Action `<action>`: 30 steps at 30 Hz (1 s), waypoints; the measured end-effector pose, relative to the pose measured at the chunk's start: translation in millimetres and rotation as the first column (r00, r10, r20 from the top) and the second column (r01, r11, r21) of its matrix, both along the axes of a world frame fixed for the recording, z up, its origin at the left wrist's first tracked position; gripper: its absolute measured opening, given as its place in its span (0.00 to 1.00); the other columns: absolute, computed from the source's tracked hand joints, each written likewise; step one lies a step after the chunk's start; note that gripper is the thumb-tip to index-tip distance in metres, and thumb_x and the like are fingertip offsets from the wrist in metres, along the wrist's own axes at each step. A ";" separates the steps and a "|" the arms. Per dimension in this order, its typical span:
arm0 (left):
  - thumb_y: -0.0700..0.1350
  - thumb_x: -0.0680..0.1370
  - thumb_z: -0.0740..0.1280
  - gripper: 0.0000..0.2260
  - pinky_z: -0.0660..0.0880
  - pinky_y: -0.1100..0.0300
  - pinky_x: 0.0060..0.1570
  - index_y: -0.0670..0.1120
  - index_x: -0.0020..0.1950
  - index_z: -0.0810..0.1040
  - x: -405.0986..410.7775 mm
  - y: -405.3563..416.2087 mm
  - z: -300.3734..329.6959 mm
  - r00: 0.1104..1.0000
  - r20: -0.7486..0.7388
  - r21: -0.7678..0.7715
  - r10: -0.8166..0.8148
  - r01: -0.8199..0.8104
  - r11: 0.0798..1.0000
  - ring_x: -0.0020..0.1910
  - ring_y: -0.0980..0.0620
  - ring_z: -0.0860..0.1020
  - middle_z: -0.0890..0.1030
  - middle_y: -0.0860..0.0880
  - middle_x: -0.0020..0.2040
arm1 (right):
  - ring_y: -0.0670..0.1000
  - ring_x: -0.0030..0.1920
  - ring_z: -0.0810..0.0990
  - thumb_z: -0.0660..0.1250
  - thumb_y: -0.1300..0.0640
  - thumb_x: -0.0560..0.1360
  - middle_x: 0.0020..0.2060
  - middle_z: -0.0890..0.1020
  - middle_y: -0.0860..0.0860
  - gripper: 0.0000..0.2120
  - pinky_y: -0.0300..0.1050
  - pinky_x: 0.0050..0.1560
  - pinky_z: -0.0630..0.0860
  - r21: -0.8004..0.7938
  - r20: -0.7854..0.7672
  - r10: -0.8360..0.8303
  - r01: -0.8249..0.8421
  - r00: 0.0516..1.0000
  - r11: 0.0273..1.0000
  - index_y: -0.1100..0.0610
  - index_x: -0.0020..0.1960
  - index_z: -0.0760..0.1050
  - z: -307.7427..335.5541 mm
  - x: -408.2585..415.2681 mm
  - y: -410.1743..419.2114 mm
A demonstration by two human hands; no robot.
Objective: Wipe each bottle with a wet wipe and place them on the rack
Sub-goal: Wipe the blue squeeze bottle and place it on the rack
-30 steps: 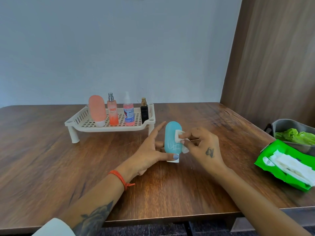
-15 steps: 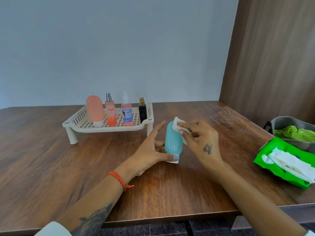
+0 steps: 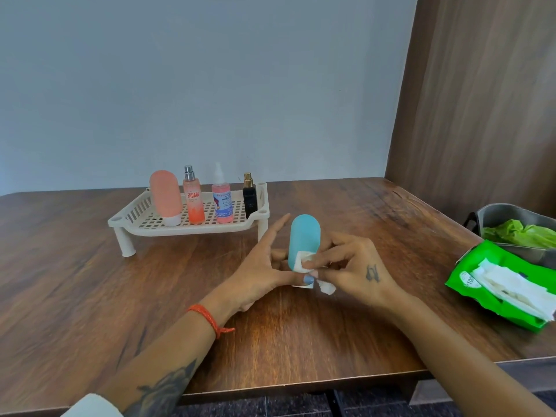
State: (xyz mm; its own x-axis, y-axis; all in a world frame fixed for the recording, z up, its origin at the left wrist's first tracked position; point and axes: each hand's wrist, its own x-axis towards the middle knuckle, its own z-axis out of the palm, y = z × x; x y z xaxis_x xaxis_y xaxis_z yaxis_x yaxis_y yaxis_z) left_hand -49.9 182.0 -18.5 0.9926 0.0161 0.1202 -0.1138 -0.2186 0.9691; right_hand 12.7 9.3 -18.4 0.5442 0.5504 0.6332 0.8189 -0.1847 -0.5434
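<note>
A teal bottle [image 3: 304,236] stands cap-down on the wooden table [image 3: 90,281]. My left hand [image 3: 258,272] holds it near the base between thumb and fingers, the index finger stretched out straight. My right hand [image 3: 352,266] pinches a small white wet wipe [image 3: 302,261] against the bottle's lower front. The cream slotted rack [image 3: 144,224] at the back holds a peach bottle [image 3: 166,195], an orange spray bottle [image 3: 194,200], a pink spray bottle [image 3: 222,203] and a small black bottle [image 3: 249,197].
A green wet-wipe pack [image 3: 499,284] lies open at the right table edge, white wipes spilling out. Behind it sits a grey bin [image 3: 493,215] with a green liner. A wood-panelled wall rises on the right.
My right hand has dragged the wipe from the top of the teal bottle down to its lower front. The left hand keeps its hold on the base.
</note>
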 end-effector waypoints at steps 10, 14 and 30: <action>0.37 0.68 0.76 0.40 0.74 0.51 0.62 0.68 0.64 0.57 0.2 0.7 -2.4 1.000 0.031 0.050 -0.004 0.003 0.999 0.52 0.51 0.83 0.84 0.47 0.53 | 0.49 0.42 0.74 0.70 0.69 0.69 0.44 0.77 0.57 0.16 0.25 0.42 0.62 -0.023 0.358 -0.255 0.281 0.898 0.959 0.58 0.55 0.80 7.3 9.1 23.5; 0.34 0.68 0.76 0.43 0.76 0.50 0.60 0.67 0.68 0.58 1.9 2.7 -3.2 0.997 0.059 -0.009 -0.041 0.042 0.999 0.56 0.48 0.81 0.79 0.46 0.63 | 0.53 0.41 0.76 0.75 0.68 0.65 0.44 0.77 0.57 0.19 0.36 0.42 0.69 -0.134 0.429 -0.173 0.252 0.887 0.958 0.58 0.54 0.81 4.2 0.5 19.5; 0.35 0.68 0.76 0.47 0.77 0.56 0.57 0.59 0.75 0.50 2.9 1.7 -4.8 1.000 0.017 0.033 -0.016 0.015 0.999 0.51 0.49 0.83 0.85 0.46 0.52 | 0.49 0.46 0.73 0.67 0.68 0.72 0.49 0.76 0.55 0.19 0.26 0.44 0.66 -0.203 0.307 -0.181 0.250 0.934 0.947 0.55 0.61 0.77 33.6 1.6 23.0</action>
